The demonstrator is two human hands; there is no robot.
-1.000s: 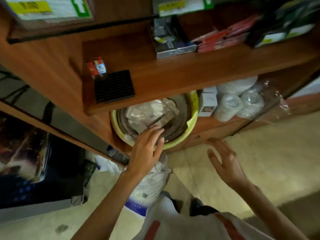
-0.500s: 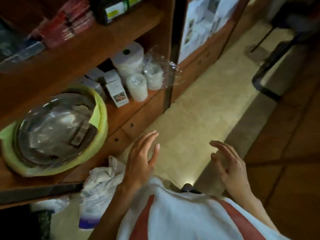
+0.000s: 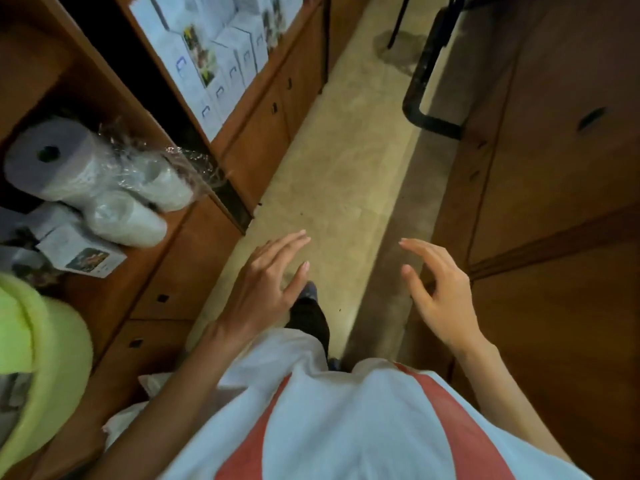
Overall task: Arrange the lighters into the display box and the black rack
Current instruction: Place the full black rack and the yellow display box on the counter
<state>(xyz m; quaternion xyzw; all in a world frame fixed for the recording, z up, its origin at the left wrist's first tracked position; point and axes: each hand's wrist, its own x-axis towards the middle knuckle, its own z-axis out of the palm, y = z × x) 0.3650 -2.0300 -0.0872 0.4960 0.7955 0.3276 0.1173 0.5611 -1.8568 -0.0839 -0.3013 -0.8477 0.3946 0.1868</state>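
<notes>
Currently I read both released: left hand (image 3: 266, 282) and right hand (image 3: 440, 289) hover empty, fingers loosely spread, over matte beige floor (image 3: 332, 174); glossy wooden shelving (image 3: 194, 258) left. Position of lighters: cannot tell.

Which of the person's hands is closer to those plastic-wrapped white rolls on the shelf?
The left hand. It hovers over the floor, to the right of the rolls; the right hand hovers farther right, by the wooden cabinet.
</notes>
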